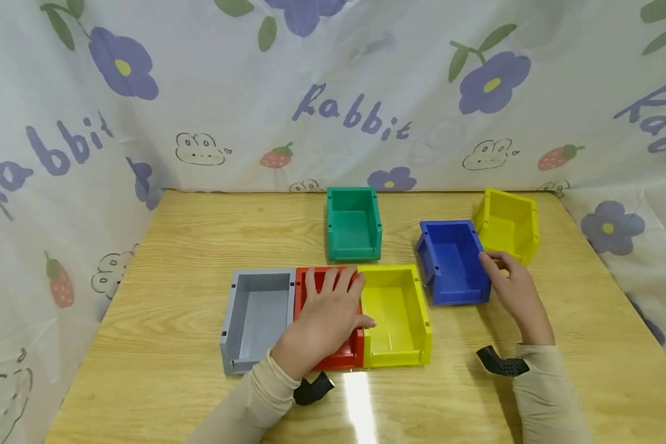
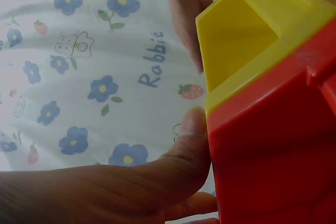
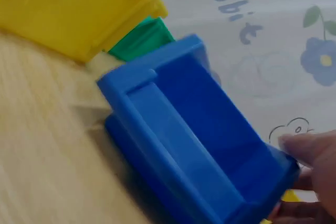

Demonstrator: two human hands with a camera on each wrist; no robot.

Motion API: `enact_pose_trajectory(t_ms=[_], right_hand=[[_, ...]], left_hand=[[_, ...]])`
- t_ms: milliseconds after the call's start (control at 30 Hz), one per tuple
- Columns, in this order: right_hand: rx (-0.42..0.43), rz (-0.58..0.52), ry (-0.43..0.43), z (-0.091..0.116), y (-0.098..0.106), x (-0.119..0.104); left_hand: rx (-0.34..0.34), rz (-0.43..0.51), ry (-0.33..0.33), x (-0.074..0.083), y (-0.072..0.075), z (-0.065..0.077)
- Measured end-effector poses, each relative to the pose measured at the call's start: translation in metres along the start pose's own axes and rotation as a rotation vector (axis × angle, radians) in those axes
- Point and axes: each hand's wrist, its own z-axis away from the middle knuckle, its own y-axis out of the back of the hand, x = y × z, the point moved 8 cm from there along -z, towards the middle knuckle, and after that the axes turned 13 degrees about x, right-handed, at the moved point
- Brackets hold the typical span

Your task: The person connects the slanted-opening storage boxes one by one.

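My left hand lies over the red bin, fingers spread and fairly straight toward its back edge. In the left wrist view, the thumb is near the seam between the red bin and the yellow bin; the other fingertips are mostly hidden. With thumb and fingers, my right hand pinches the right side wall of the blue bin. The right wrist view shows the thumb at that bin's rim and fingers outside it. Whether the blue bin touches the table is unclear.
A grey bin stands left of the red one, side by side in a row with the yellow bin. Behind them stands a green bin. Another yellow bin, turned at an angle, is behind the blue one. Patterned cloth encloses the wooden table.
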Motion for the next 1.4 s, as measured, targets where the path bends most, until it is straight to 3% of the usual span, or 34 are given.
enact_pose_trajectory(t_ms=[100, 200, 333, 500, 700, 800, 1100, 1400], right_hand=[[-0.089, -0.045, 0.011, 0.001, -0.002, -0.004], [-0.216, -0.067, -0.045, 0.012, 0.005, 0.001], [-0.312, -0.08, -0.104, 0.018, -0.001, 0.006], [-0.437, -0.266, -0.111, 0.019, -0.019, 0.004], [-0.439, -0.528, -0.08, 0.027, -0.011, -0.003], [-0.471, -0.593, -0.056, 0.031, -0.013, -0.012], [-0.447, -0.603, -0.053, 0.034, -0.01, -0.019], [-0.366, -0.477, -0.058, 0.032, -0.005, -0.021]], left_hand=[[0.004, 0.024, 0.009, -0.002, 0.001, 0.0], [0.007, 0.045, 0.008, -0.002, 0.001, 0.0], [0.017, 0.053, 0.009, -0.004, 0.002, -0.001], [0.013, 0.05, 0.024, -0.008, 0.002, -0.002], [-0.006, 0.072, 0.026, -0.009, -0.001, -0.002], [0.009, 0.071, 0.019, -0.009, 0.001, -0.002], [0.02, 0.057, 0.009, -0.009, 0.002, -0.002], [0.019, 0.042, -0.007, -0.009, 0.002, -0.003]])
